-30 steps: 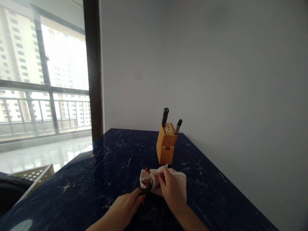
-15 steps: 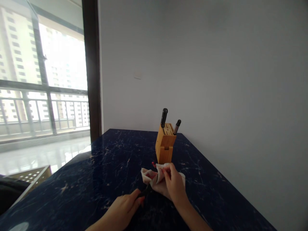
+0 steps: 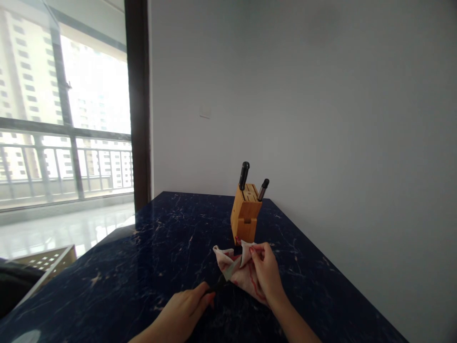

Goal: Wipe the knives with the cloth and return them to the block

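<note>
Emerging from a stained cloth (image 3: 246, 281), a kitchen knife (image 3: 230, 270) sits gripped by left-hand fingers (image 3: 200, 296); right-hand fingers (image 3: 257, 252) pinch the cloth, risking a cut should the blade slip.

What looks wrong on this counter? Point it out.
The white cloth stands out: red streaks run across it, and a red speck sits by the foot of the wooden knife block. They look like stains, though that is hard to confirm from here. The left hand holds a black-handled knife, its blade in the folds.
</note>
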Tool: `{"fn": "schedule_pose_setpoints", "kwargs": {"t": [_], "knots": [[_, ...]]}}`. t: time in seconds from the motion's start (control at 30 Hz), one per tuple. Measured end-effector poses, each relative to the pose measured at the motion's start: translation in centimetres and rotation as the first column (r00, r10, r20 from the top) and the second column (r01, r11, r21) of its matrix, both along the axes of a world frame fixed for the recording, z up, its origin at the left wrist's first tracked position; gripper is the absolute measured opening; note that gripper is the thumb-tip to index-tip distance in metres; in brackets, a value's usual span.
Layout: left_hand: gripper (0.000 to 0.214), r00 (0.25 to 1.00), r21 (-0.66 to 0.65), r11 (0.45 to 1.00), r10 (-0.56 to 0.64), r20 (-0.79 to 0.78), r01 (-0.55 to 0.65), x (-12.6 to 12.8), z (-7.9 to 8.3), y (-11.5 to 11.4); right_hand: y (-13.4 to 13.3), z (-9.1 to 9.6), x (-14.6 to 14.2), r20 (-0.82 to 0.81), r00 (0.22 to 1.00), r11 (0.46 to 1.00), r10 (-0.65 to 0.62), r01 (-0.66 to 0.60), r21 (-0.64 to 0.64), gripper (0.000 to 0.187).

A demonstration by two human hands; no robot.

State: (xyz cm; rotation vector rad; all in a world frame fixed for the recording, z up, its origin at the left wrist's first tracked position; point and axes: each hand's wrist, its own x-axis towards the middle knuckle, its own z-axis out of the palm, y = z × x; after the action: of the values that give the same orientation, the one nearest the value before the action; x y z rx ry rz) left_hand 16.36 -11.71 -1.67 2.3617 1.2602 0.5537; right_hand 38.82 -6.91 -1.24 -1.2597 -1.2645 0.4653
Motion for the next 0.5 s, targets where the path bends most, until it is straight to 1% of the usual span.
{"fn": "schedule_pose_setpoints", "kwargs": {"t": [0.2, 0.4, 0.5], "knots": [[0.037, 0.999, -0.045, 0.999, 0.028, 0.027, -0.027, 0.04, -0.44, 0.34, -0.22, 0.01, -0.36, -0.073, 0.997, 0.999, -0.019, 0.022, 0.033, 0.018], [0.037, 0.997, -0.088, 0.996, 0.036, 0.071, -0.03, -0.06, -0.64, 0.48, -0.62, 0.45, -0.67, 0.047, 0.999, 0.996, 0.008, -0.012, 0.083, 0.016], [0.039, 0.994, -0.102, 0.994, 0.045, 0.1, -0.035, -0.01, -0.57, 0.48, -0.81, 0.75, -0.67, 0.024, 1.0, 0.997, -0.015, 0.013, 0.079, 0.018]]}}
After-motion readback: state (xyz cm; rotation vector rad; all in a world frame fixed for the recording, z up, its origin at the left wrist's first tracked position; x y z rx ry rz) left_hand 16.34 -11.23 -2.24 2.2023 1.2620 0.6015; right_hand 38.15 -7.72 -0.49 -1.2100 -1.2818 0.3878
